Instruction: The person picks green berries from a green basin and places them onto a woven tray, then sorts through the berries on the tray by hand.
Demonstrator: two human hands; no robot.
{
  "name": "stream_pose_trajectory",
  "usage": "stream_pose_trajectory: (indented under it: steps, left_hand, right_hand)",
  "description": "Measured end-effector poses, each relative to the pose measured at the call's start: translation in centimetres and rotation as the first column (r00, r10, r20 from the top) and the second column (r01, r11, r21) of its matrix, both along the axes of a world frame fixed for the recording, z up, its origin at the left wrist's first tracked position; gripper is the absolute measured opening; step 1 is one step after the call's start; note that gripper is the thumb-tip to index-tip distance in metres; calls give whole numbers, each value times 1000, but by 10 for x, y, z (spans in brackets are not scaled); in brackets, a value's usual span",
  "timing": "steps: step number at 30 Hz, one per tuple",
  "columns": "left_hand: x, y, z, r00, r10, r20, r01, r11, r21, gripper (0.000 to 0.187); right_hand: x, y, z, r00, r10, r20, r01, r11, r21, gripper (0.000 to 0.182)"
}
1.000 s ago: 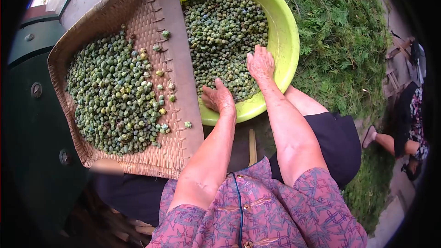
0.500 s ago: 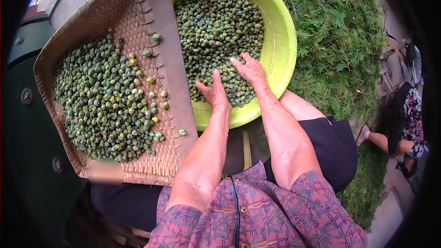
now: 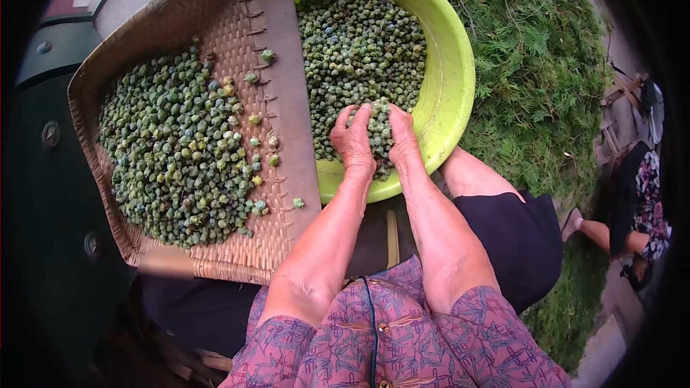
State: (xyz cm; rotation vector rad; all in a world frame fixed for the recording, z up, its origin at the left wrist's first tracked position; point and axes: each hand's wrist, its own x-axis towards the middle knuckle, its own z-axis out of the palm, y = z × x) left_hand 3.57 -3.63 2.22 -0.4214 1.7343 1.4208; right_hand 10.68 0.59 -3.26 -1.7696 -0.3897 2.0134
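Here in the basin (image 3: 451,90), left hand (image 3: 353,142) and right hand (image 3: 405,142) cup green cones (image 3: 379,128) between them, palms hidden; the woven tray (image 3: 244,253) covers the basin's edge.

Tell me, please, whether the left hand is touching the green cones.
Touching: the head view shows the left hand cupped against green cones heaped between it and the right hand.

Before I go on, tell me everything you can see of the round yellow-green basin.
The basin looks plastic, with a broad rim, sloping wall and mouth facing up. It holds a heap of small green cone-like pieces. The flat brown edge of a woven tan tray hides its left side. The left hand and right hand, over its near part, cup some pieces between them. What it stands on is hidden.
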Motion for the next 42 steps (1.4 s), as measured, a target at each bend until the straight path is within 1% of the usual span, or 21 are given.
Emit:
stream_pose_trajectory:
  steps: [1, 3, 9, 10, 12, 14, 19, 20, 21, 23, 24, 26, 27, 28, 30, 34, 35, 36, 39, 40, 42]
  left_hand:
    - [2, -1, -3, 1000, 8, -1, -8, 998, 70, 25]
    - [8, 1, -13, 990, -21, -140, 33, 996, 87, 21]
    - [6, 14, 47, 966, -16, -260, 67, 980, 189, 23]
    - [4, 13, 57, 960, 1, -280, 67, 970, 233, 24]
    - [-2, 6, 79, 927, -1, -375, 121, 947, 297, 27]
    - [-13, -4, 96, 843, 12, -538, 135, 963, 233, 27]
    - [-88, -45, 153, 898, 200, -392, -13, 902, 431, 23]
    - [-107, -56, 165, 874, 207, -440, -39, 932, 360, 22]
    - [-127, -67, 177, 887, 275, -370, -108, 904, 413, 22]
    - [-167, -90, 205, 894, 335, -299, -155, 855, 495, 41]
    - [-192, -100, 200, 854, 359, -377, -144, 859, 492, 52]
    - [-233, -120, 206, 865, 353, -357, -168, 873, 457, 64]
    - [-235, -125, 226, 859, 383, -340, -197, 860, 470, 63]
    - [-237, -129, 245, 853, 410, -323, -225, 847, 481, 63]
    - [-263, -139, 233, 824, 438, -361, -260, 857, 445, 59]
    - [-248, -141, 234, 713, 550, -435, -401, 828, 392, 50]
    - [-252, -143, 217, 668, 528, -525, -348, 845, 407, 46]
    - [-249, -142, 212, 661, 552, -509, -433, 834, 342, 42]
    - [-229, -132, 207, 628, 626, -463, -467, 779, 419, 33]
    - [-218, -127, 206, 614, 620, -489, -397, 778, 488, 41]
    - [-195, -110, 210, 622, 581, -524, -349, 805, 479, 32]
  right_hand:
    - [1, 0, 14, 993, -14, -116, 22, 997, 68, 24]
    - [6, 7, 32, 984, -6, -178, 27, 993, 115, 20]
    - [-2, 22, 102, 981, 60, -185, 11, 933, 359, 28]
    - [-5, 21, 122, 973, 85, -215, -7, 940, 341, 28]
    - [-11, 20, 135, 973, 128, -194, -34, 906, 422, 28]
    - [-24, 14, 159, 963, 143, -229, -33, 903, 428, 29]
    - [-106, -24, 211, 915, 232, -329, -67, 894, 442, 32]
    - [-128, -31, 215, 900, 257, -352, -90, 900, 427, 34]
    - [-154, -38, 214, 875, 280, -396, -112, 911, 397, 36]
    - [-200, -55, 227, 824, 362, -435, -206, 908, 365, 49]
    - [-219, -64, 241, 795, 424, -434, -275, 890, 364, 60]
    - [-252, -74, 256, 879, 416, -234, -328, 882, 337, 65]
    - [-259, -76, 251, 680, 534, -503, -346, 838, 421, 90]
    - [-262, -80, 262, 670, 492, -556, -306, 865, 397, 76]
    - [-258, -85, 282, 693, 571, -439, -356, 801, 481, 69]
    - [-238, -78, 275, 688, 554, -470, -313, 810, 496, 55]
    - [-230, -75, 269, 700, 513, -497, -271, 835, 479, 49]
    - [-221, -71, 263, 709, 471, -525, -231, 858, 459, 43]
    - [-191, -50, 239, 746, 302, -594, -94, 930, 355, 25]
    - [-178, -42, 230, 753, 262, -604, -52, 938, 342, 23]
    - [-149, -22, 214, 816, 256, -518, -65, 931, 359, 20]
